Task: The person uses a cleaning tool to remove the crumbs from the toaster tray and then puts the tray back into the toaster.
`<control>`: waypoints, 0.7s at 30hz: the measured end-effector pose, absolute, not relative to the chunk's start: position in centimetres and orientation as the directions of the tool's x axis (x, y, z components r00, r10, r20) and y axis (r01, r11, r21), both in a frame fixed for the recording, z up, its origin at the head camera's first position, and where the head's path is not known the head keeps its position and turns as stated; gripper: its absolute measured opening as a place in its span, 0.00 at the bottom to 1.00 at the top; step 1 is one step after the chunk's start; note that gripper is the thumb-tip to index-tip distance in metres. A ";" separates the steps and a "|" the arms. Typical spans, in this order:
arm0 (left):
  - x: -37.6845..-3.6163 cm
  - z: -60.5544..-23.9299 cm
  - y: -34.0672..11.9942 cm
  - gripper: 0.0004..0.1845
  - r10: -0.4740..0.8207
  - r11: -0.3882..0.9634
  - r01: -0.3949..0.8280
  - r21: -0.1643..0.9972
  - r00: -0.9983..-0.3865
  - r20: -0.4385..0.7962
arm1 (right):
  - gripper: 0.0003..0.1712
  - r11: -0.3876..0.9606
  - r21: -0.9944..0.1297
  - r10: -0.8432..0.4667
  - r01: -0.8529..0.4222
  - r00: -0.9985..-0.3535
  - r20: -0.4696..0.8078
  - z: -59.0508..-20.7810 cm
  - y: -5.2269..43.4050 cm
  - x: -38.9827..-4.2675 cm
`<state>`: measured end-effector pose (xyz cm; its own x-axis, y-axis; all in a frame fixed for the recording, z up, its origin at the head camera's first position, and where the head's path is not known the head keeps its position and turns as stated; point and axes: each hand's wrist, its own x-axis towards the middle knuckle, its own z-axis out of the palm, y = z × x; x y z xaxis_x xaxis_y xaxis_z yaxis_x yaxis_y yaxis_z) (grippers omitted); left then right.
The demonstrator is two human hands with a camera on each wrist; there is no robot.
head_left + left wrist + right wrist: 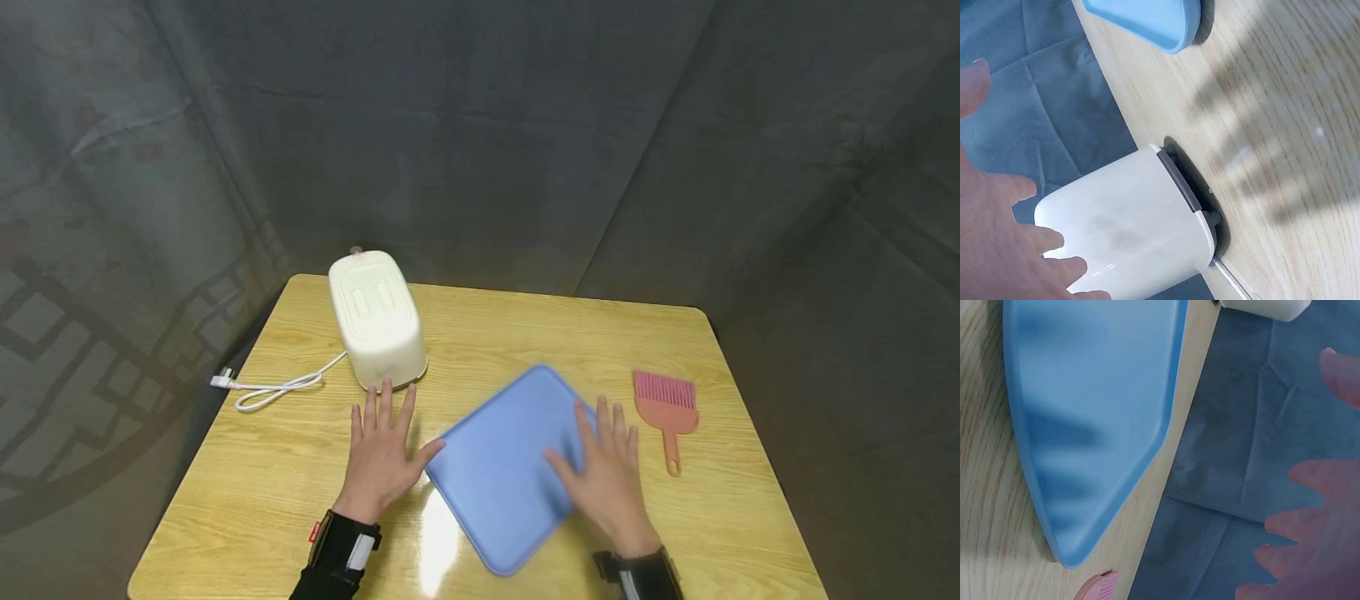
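A blue tray (pixel 510 467) lies flat on the wooden table (pixel 480 333), turned at an angle. My right hand (pixel 607 475) hovers or rests over its right part with fingers straight and spread; contact cannot be told. My left hand (pixel 382 450) is flat over the table just left of the tray, fingers spread, fingertips close to a cream toaster (pixel 377 321). The left wrist view shows the toaster (pixel 1132 228) and a tray corner (pixel 1154 22). In the right wrist view the tray (pixel 1085 412) fills the left side.
A white power cord (pixel 273 387) runs from the toaster to the table's left edge, its plug hanging over. A pink brush (pixel 666 408) lies to the right of the tray. Dark grey cloth surrounds the table on all sides.
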<state>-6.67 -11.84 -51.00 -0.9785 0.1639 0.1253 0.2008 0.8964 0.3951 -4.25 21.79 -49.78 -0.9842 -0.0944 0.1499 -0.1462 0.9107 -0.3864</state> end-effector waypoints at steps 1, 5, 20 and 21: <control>-6.7 -51.0 -11.8 0.49 0.163 0.896 0.201 0.395 -0.978 0.127 | 0.53 0.910 -0.389 -0.094 -0.146 -0.984 0.149 -49.8 21.8 -4.2; -6.6 -51.1 -11.8 0.49 0.163 0.892 0.209 0.401 -0.976 0.146 | 0.52 0.906 -0.396 -0.095 -0.149 -0.984 0.152 -49.8 21.7 -4.2; -6.4 -51.4 -12.0 0.48 0.154 0.886 0.230 0.403 -0.965 0.212 | 0.49 0.875 -0.422 -0.149 -0.237 -0.961 0.231 -50.2 19.9 -5.0; -6.4 -51.5 -12.1 0.47 0.152 0.885 0.228 0.406 -0.966 0.211 | 0.49 0.871 -0.429 -0.153 -0.242 -0.961 0.231 -50.2 19.6 -5.2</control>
